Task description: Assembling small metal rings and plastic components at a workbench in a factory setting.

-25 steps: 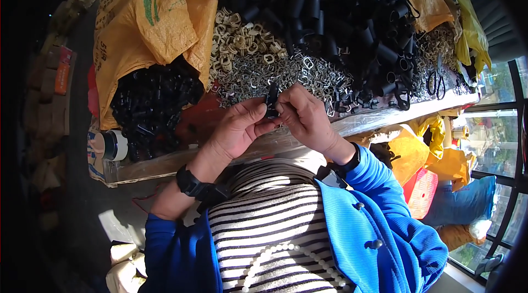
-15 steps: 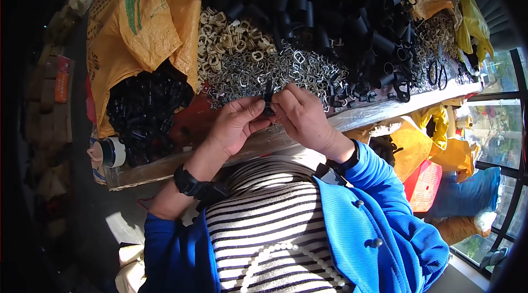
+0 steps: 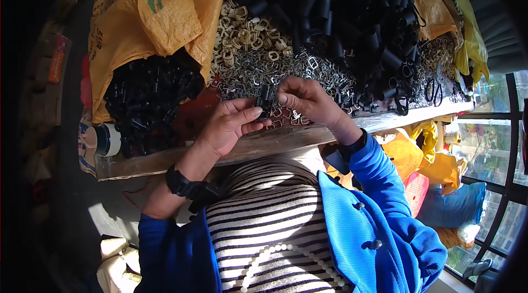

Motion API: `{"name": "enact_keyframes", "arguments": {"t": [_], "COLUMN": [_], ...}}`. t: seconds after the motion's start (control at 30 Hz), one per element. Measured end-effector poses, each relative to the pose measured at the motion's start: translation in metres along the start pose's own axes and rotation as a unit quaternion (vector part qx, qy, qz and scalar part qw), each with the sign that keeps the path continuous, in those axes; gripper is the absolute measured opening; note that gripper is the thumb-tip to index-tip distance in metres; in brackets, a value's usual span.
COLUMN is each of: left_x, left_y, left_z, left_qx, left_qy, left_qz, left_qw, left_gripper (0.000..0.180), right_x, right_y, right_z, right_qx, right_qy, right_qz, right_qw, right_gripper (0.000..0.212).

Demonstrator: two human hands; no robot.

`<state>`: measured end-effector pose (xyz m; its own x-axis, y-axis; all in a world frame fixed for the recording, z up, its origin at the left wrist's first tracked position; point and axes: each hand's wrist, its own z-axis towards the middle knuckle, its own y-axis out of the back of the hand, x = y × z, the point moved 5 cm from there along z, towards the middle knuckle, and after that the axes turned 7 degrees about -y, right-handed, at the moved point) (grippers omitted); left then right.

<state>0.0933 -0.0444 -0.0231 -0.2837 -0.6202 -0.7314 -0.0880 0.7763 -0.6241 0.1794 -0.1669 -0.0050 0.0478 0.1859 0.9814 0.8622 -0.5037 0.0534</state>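
The left hand (image 3: 228,126) pinches a small black part (image 3: 265,99) above the near edge of the tabletop (image 3: 269,146), probably to steady it for the right hand (image 3: 311,99), whose curled fingers hang just beside it, whether gripping anything I cannot tell, with metal rings (image 3: 300,70) heaped within easy reach.

Both forearms (image 3: 201,156) angle forward and inward. The left hand (image 3: 230,127) pinches between thumb and fingers, palm turned inward; the right hand (image 3: 309,100), its fingers curled toward the thumb, hovers just beside it.
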Motion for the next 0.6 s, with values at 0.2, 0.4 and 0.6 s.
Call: {"name": "enact_keyframes", "arguments": {"t": [0.2, 0.4, 0.6], "left_x": [-0.001, -0.001, -0.001], "left_y": [0.025, 0.034, 0.019], "left_z": [-0.01, -0.019, -0.011], "left_qx": [-0.056, -0.083, -0.039], "left_qy": [-0.038, -0.042, -0.033], "left_qz": [-0.032, -0.065, -0.096], "left_qw": [0.997, 0.994, 0.994], "left_gripper": [0.02, 0.019, 0.018], "right_x": [0.018, 0.01, 0.044], "right_y": [0.026, 0.028, 0.01], "right_z": [0.053, 0.051, 0.012], "right_qx": [-0.287, -0.252, -0.075], "right_qy": [0.084, 0.093, 0.094], "right_qz": [-0.516, -0.446, -0.165], "right_qw": [0.803, 0.854, 0.979], "right_gripper": [0.013, 0.012, 0.01]}}
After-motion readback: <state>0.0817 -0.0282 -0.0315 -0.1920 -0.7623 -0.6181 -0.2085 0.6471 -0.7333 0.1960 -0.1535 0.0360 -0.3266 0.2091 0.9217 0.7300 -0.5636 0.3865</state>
